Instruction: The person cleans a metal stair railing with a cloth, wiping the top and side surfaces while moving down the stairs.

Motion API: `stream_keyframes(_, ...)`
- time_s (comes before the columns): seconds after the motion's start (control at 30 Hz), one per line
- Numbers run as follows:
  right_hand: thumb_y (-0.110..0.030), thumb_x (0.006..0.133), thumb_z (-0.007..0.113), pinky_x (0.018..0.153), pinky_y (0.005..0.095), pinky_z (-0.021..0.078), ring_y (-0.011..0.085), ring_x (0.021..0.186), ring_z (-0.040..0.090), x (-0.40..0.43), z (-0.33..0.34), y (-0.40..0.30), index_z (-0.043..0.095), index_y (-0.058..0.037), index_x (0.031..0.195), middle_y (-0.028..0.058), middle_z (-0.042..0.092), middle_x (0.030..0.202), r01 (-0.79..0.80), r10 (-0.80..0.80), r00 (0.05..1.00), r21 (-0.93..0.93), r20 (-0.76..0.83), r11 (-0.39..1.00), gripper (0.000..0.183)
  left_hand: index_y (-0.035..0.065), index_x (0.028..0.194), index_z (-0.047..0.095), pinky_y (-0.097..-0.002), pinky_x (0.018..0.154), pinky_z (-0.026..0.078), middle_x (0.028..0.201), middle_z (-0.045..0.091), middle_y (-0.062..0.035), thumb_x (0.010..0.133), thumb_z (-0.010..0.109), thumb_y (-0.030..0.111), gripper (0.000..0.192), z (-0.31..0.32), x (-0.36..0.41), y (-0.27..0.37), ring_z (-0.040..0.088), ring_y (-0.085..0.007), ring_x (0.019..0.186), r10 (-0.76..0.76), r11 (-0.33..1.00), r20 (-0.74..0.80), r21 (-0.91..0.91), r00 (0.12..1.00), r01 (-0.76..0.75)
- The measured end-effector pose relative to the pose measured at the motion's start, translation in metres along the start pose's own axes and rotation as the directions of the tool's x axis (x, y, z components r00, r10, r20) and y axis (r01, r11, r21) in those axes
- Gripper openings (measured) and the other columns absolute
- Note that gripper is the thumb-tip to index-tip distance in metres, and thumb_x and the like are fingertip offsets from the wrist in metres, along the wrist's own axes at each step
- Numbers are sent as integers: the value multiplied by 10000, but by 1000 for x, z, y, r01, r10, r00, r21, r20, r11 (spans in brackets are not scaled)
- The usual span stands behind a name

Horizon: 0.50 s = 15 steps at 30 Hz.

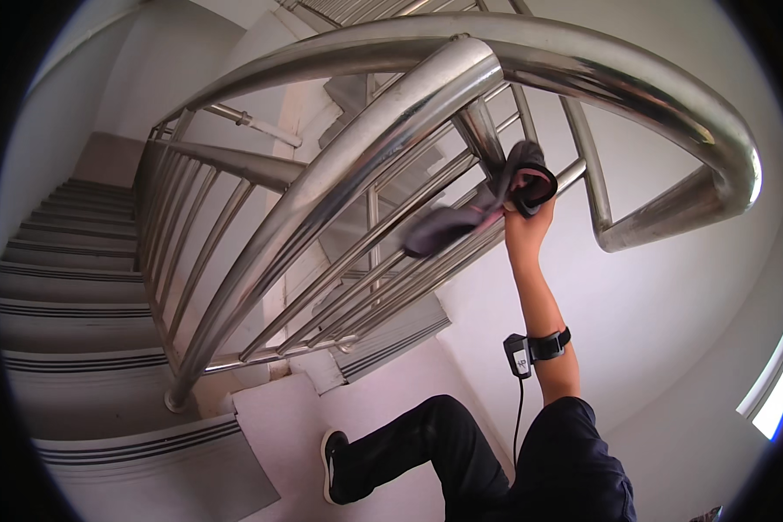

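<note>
My right hand (528,205) is raised beside the stair railing and gripping what look like two dark soft shoes. The upper shoe (528,156) shows its black-edged opening, and it covers most of my fingers. The lower shoe (440,231) hangs to the left, blurred, in front of the thin rails. Whether the shoes touch the metal cannot be told. Just above them stands a short steel post (479,134) under the handrail. A black strap with a small device (519,355) circles my forearm, and a cable runs down from it. My left hand is out of view.
A thick stainless steel handrail (359,156) slants across the middle and joins a wide curved rail (626,55). Grey stairs (72,326) with dark striped edges lie at the left. My black-trousered leg (404,444) and shoe (331,466) are over the pinkish landing (293,450).
</note>
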State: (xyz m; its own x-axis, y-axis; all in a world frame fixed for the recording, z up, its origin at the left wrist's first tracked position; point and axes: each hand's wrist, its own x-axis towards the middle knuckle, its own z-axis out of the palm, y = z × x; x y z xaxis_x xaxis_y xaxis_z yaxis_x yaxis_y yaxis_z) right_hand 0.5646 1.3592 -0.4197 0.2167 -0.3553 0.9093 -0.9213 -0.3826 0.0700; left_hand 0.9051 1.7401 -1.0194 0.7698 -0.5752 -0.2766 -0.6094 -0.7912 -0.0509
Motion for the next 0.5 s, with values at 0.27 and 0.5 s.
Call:
stream_keyframes(0.27,-67,718,622,871,317,374,248,985,489,13,-5,-31,468,-19,1142,118,486,1085,16,-15,999,-9,32,1000,454,15,1339,242,-563,896,310,1346,256,-279,834,350,335,607,18,5,7,275,-452,1219,60,998,41,-8,997,-60)
stream_keyframes(0.5,-162,643,745,769,365,414,322,868,521,29,59,-102,431,8,1095,177,515,968,321,-355,930,-253,-99,913,576,18,1341,236,-569,894,310,1348,250,-281,837,350,344,611,11,2,5,267,-455,1222,139,990,23,-34,990,-138)
